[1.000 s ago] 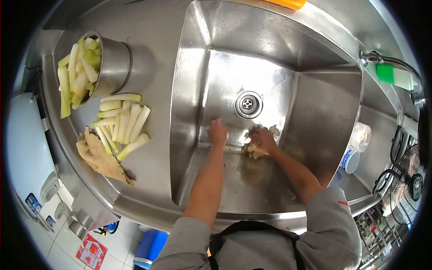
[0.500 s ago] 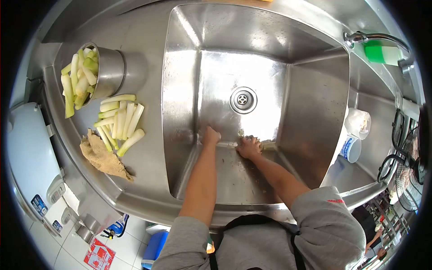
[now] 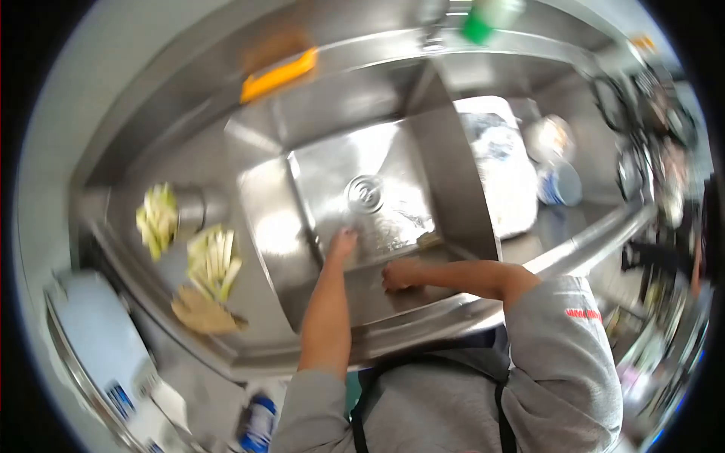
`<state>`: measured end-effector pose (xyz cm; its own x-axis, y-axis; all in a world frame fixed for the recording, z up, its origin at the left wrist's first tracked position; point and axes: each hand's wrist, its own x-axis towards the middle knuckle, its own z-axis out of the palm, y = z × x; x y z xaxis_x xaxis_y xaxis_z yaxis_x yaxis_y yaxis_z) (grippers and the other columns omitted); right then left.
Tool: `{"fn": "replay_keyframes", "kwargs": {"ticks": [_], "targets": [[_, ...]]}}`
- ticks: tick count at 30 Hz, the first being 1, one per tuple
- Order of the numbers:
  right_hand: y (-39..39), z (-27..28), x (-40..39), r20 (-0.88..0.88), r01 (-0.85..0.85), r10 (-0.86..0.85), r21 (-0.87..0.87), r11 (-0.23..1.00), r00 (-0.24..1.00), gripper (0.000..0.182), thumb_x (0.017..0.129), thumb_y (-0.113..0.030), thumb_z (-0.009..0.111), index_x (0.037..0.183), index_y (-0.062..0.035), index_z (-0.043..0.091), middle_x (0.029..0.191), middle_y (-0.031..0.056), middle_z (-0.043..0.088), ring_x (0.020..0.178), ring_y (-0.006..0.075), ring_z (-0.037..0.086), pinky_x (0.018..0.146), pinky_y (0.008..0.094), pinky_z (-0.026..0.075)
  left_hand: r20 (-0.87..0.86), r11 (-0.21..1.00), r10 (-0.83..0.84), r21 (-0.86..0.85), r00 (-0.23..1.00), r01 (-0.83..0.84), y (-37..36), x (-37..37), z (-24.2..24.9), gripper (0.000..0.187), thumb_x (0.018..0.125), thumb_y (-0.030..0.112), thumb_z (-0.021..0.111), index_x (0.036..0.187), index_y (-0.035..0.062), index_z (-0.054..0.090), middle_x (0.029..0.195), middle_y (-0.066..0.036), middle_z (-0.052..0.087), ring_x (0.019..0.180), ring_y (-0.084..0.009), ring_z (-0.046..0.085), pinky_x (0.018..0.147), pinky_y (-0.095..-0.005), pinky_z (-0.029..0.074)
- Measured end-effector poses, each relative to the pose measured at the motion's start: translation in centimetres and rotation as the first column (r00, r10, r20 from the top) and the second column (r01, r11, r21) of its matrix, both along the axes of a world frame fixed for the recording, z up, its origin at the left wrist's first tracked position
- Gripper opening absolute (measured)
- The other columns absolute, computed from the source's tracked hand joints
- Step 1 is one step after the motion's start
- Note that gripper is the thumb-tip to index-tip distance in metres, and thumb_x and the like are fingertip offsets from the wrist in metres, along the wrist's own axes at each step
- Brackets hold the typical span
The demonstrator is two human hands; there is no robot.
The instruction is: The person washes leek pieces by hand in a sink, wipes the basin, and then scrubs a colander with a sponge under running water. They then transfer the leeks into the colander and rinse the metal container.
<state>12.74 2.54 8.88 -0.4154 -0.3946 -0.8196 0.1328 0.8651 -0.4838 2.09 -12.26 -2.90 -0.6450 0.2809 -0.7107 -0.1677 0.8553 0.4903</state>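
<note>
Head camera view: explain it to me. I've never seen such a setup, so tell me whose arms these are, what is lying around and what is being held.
There is no machine here. A person works with two bare hands, and one camera worn on the head looks forward and down, so their own arms reach in from the bottom.

Both the left hand and the right hand are inside a steel sink; a drain lies beyond them. On the counter to the left are a metal pot with pale green vegetable pieces, a loose pile of similar pieces and a brown cloth.

The picture is blurred, so I cannot tell whether either hand holds anything.
</note>
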Motion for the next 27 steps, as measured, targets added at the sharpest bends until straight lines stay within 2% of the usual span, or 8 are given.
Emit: {"fn": "replay_keyframes", "kwargs": {"ticks": [4, 6, 9, 12, 18, 22, 24, 27], "targets": [[0.7, 5.2, 1.4, -0.142, 0.267, -0.299, -0.211, 0.941, 0.944, 0.027, 0.068, -0.030, 0.051, 0.079, -0.0061, 0.060, 0.076, 0.0154, 0.059, 0.073, 0.0296, 0.057, 0.065, 0.0394, 0.044, 0.019, 0.972, -0.179, 0.155, 0.984, 0.174, -1.2, -1.0, -1.5, 0.033, 0.074, 0.028, 0.051, 0.088, -0.0024, 0.055, 0.087, -0.021, 0.056, 0.083, -0.0376, 0.052, 0.071, -0.0391, 0.042], [1.4, 6.0, 1.1, -0.138, 0.467, -0.529, -0.324, 0.823, 0.837, 0.024, 0.071, -0.027, 0.050, 0.074, -0.0052, 0.059, 0.067, 0.0141, 0.058, 0.065, 0.0244, 0.057, 0.063, 0.0371, 0.044, 0.172, 0.980, -0.197, 0.032, 0.965, 0.195, -0.5, -1.0, 0.5, 0.027, 0.077, 0.023, 0.048, 0.090, 0.0001, 0.055, 0.081, -0.014, 0.058, 0.069, -0.0245, 0.056, 0.060, -0.0342, 0.044], [5.7, 9.8, 0.5, 0.082, 0.781, -0.845, -0.438, 0.445, 0.528, 0.027, 0.073, -0.028, 0.047, 0.073, -0.0041, 0.059, 0.066, 0.0092, 0.057, 0.061, 0.0180, 0.052, 0.059, 0.0341, 0.043, 0.309, 0.962, -0.267, 0.022, 0.913, 0.273, -0.7, -1.2, 1.3, 0.023, 0.078, 0.027, 0.048, 0.088, 0.0072, 0.050, 0.071, -0.004, 0.050, 0.057, -0.0128, 0.046, 0.046, -0.0293, 0.040], [11.4, 13.9, 2.7, 0.200, 0.764, -0.967, -0.645, -0.009, 0.158, 0.029, 0.076, -0.029, 0.045, 0.077, -0.0035, 0.058, 0.075, 0.0054, 0.056, 0.068, 0.0143, 0.050, 0.058, 0.0317, 0.042, 0.371, 0.953, -0.265, -0.040, 0.890, 0.300, 0.2, -0.5, 3.6, 0.021, 0.078, 0.030, 0.047, 0.090, 0.0127, 0.048, 0.070, 0.001, 0.047, 0.056, -0.0091, 0.044, 0.045, -0.0267, 0.039], [24.1, 22.1, 16.1, 0.382, 0.549, -0.877, -0.684, -0.481, -0.291, 0.024, 0.081, -0.026, 0.041, 0.083, -0.0052, 0.053, 0.078, 0.0041, 0.051, 0.069, 0.0108, 0.048, 0.054, 0.0249, 0.045, 0.362, 0.976, -0.179, -0.052, 0.915, 0.211, 2.0, 0.9, 6.1, 0.021, 0.080, 0.027, 0.047, 0.096, 0.0131, 0.047, 0.074, 0.001, 0.049, 0.062, -0.0103, 0.048, 0.049, -0.0266, 0.041], [33.5, 21.1, 28.0, 0.210, 0.326, -0.808, -0.837, -0.440, -0.550, 0.020, 0.083, -0.025, 0.042, 0.082, -0.0062, 0.051, 0.081, 0.0033, 0.050, 0.067, 0.0098, 0.048, 0.048, 0.0242, 0.044, 0.304, 0.998, -0.036, -0.042, 0.952, 0.051, 4.4, 1.6, 7.6, 0.019, 0.081, 0.026, 0.046, 0.097, 0.0155, 0.046, 0.075, 0.001, 0.049, 0.063, -0.0106, 0.049, 0.050, -0.0285, 0.041], [37.8, 20.9, 32.2, 0.265, 0.142, -0.557, -0.801, -0.581, -0.787, 0.020, 0.084, -0.024, 0.041, 0.082, -0.0061, 0.050, 0.076, 0.0022, 0.050, 0.062, 0.0088, 0.048, 0.047, 0.0239, 0.043, 0.209, 0.998, 0.044, -0.054, 0.977, -0.034, 6.2, 2.5, 9.1, 0.021, 0.081, 0.027, 0.046, 0.099, 0.0158, 0.045, 0.075, 0.001, 0.050, 0.064, -0.0112, 0.048, 0.051, -0.0300, 0.041], [48.5, 12.2, 37.3, 0.064, 0.246, -0.423, -0.731, -0.637, -0.904, 0.032, 0.084, -0.036, 0.041, 0.086, -0.0049, 0.048, 0.075, 0.0034, 0.050, 0.060, 0.0118, 0.049, 0.049, 0.0272, 0.046, 0.158, 0.988, 0.099, -0.131, 0.982, -0.079, 7.6, 3.6, 11.5, 0.023, 0.081, 0.028, 0.046, 0.101, 0.0166, 0.044, 0.077, 0.001, 0.051, 0.066, -0.0122, 0.049, 0.051, -0.0304, 0.041]]}}
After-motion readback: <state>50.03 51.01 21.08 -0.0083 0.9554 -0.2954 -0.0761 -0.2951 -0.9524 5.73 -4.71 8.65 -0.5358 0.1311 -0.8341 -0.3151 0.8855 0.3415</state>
